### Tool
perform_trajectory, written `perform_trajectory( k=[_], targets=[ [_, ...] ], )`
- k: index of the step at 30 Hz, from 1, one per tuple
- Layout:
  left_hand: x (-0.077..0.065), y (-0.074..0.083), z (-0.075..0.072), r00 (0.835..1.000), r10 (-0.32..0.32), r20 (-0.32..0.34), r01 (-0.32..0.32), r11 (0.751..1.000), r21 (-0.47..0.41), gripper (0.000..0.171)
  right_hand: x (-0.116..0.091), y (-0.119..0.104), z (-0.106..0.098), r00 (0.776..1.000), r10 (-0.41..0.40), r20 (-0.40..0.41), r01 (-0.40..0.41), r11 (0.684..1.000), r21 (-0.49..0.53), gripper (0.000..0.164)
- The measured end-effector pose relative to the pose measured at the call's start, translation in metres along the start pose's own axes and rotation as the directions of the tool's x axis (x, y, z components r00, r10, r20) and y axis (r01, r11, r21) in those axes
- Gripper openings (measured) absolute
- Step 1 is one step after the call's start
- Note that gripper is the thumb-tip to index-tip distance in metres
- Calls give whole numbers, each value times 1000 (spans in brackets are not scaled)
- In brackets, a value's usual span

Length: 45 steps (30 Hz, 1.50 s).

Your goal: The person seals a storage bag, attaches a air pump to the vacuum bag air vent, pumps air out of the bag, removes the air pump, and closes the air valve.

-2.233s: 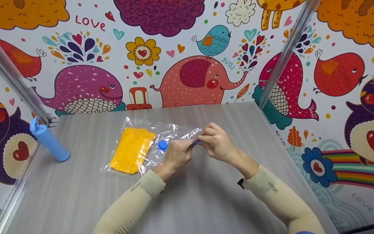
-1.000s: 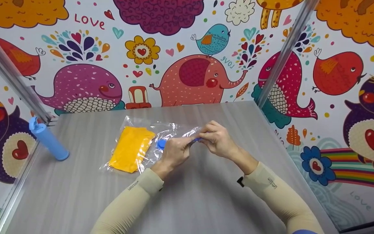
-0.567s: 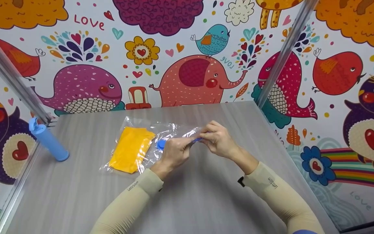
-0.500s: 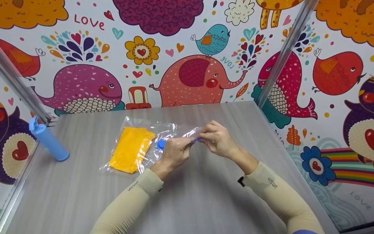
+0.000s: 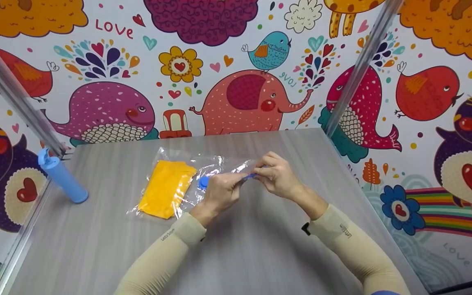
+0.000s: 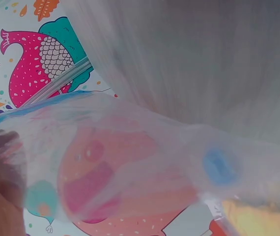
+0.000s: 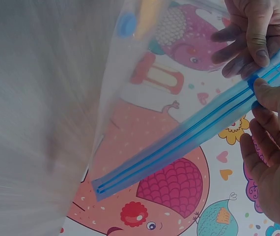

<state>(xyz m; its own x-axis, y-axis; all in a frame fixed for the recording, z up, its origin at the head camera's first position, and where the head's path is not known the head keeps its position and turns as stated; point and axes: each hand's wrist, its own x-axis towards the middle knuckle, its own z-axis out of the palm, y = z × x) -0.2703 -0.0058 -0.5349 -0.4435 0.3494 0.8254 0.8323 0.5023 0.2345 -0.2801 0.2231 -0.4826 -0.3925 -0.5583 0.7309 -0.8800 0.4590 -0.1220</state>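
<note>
A clear vacuum storage bag lies on the table with its right end raised between both hands. Inside its left part is folded yellow cloth. A round blue valve sits on the film, partly covered by the left hand. In the right wrist view, the left hand pinches the bag's corner, thumb in front and fingers behind the film. There the right hand pinches a small blue slider near one end of the double blue zip. The left wrist view shows the film up close, blurred.
A light blue hand pump stands at the table's left side. Grey wood-grain table extends in front of the hands. Cartoon-printed walls with metal corner posts enclose the back and sides.
Since the earliest frame, the left hand has shifted slightly and now covers part of the valve. Both hands have kept nearly the same place and grip since then.
</note>
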Motion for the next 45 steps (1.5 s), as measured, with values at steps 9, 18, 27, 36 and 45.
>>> perform_trajectory(
  k=[9,18,27,36,45],
  targets=[
    [1,2,-2,1000,-4,12,4,999,-39,12,0,1,-4,1000,-9,23,9,1000,-22,10],
    [1,2,-3,1000,-1,10,1,1000,-28,13,0,3,-3,1000,-1,26,2,1000,-19,12],
    [2,2,-5,1000,5,6,-5,1000,-14,12,-1,6,-3,999,0,42,2,1000,-28,11],
    [2,1,-6,999,35,-16,-35,999,6,12,-1,5,-5,998,25,54,-24,1000,-14,13],
    [2,2,-8,1000,27,6,-27,1000,7,13,-4,7,-4,997,44,58,-44,999,-2,12]
  ],
)
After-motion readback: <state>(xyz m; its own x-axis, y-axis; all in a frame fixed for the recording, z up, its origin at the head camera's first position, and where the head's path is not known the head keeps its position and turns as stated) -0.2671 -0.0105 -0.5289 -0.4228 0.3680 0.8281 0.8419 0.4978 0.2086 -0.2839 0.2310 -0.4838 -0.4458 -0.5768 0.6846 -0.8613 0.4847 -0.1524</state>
